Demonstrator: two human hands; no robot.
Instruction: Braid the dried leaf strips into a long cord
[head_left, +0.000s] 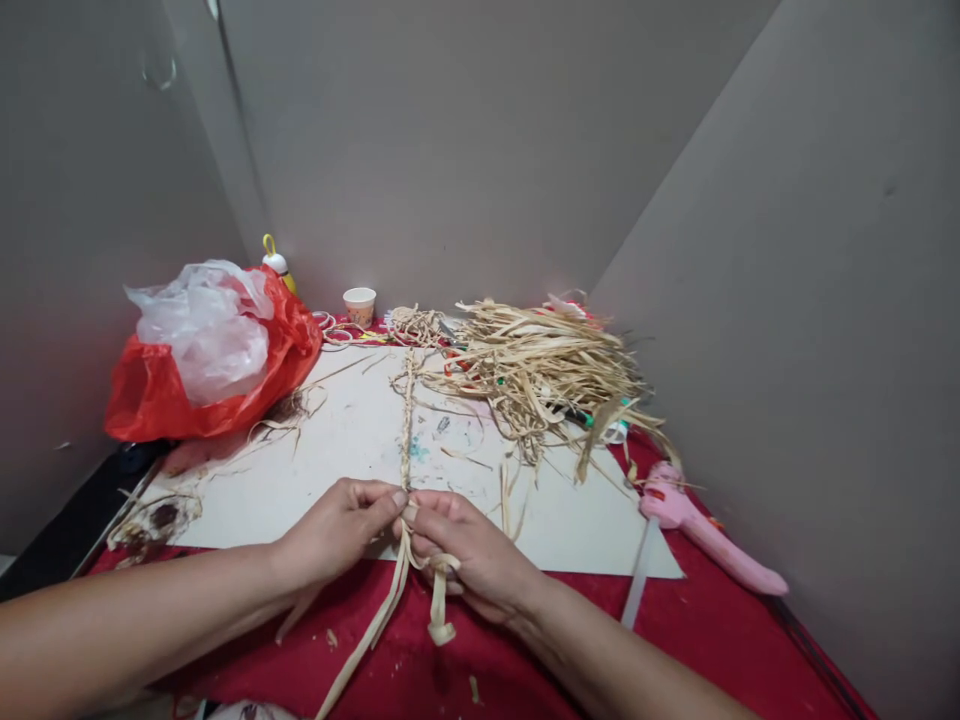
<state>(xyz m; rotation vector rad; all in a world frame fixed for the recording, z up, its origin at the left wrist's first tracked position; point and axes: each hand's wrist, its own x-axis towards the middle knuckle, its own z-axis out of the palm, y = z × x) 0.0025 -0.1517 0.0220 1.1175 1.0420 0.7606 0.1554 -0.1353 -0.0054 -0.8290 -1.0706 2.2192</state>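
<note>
A thin braid (407, 425) of pale, dry plant strips runs straight away from me across the white board (337, 450). My left hand (349, 515) pinches its near end between thumb and fingers. Right beside it, my right hand (450, 540) is closed on the same end, thumb against the strips. Loose strips (382, 615) hang from between the hands over the red cloth, and one curls below my right fingers. The exact crossing of the strips is hidden by my fingertips.
At the back right lies a heap of dry strips (555, 350). A pink glue gun (697, 525) rests on the red cloth (712, 640) at right. A red plastic bag (150, 385) with a clear bag (210, 330) sits at left. A paper cup (359, 307) stands behind, near grey walls.
</note>
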